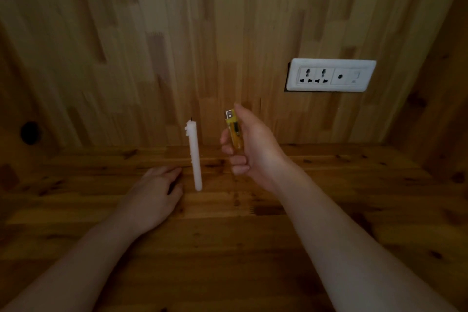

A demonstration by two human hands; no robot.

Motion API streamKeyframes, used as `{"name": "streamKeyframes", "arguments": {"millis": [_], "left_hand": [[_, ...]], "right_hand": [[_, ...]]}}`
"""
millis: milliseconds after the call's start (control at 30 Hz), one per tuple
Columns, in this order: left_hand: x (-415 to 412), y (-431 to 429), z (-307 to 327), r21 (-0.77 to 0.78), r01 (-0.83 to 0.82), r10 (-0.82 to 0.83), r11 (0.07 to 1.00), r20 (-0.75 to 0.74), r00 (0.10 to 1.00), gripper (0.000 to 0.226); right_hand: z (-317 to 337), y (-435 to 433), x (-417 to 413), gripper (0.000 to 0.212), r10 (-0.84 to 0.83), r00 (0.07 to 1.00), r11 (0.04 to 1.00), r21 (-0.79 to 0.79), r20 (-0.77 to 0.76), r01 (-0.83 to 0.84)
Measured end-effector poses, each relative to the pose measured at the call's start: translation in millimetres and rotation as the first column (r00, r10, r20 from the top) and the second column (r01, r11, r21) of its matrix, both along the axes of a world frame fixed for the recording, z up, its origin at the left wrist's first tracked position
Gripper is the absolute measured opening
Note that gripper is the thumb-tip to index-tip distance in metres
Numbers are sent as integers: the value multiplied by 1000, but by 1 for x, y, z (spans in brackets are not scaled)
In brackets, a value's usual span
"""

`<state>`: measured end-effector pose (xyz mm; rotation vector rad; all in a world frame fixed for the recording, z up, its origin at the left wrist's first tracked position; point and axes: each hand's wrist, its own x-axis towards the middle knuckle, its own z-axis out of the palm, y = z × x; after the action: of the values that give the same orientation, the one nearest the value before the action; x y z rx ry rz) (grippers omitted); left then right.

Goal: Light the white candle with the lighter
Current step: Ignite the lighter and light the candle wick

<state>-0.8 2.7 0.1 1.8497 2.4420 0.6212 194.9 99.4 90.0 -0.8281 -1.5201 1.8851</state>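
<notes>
Two hands are showing over the wooden counter, and the job is only partly done. The right hand is already holding the yellow lighter, with its grip closed around it and the metal top pointing up. The thumb is sitting near that top, but no flame is showing. The white candle is standing up straight on the counter, close to the wooden wall. Its dark wick is not burning, and little drips of wax are clinging to its side.

So picking up the lighter looks finished. Making a flame and touching it to the wick are still left to do.

The candle is standing just to the left of the lighter, near it but not touching. The wick and the lighter's top are sitting at about the same height. The left hand is lying flat on the counter beside the candle's bottom, open and holding nothing. A white socket plate is sitting in the wall, well away.
</notes>
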Motion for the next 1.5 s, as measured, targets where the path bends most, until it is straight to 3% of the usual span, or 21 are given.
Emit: {"name": "streamKeyframes", "arguments": {"millis": [400,1500], "left_hand": [[-3,2,-2,-7,3,-3,1000,-9,1000,54],[-5,2,-6,11,16,-16,1000,-19,1000,55]], "right_hand": [[-6,-5,-6,64,37,997,999,-4,67,-37],[-11,-16,-21,53,53,996,998,-48,67,-50]]}}
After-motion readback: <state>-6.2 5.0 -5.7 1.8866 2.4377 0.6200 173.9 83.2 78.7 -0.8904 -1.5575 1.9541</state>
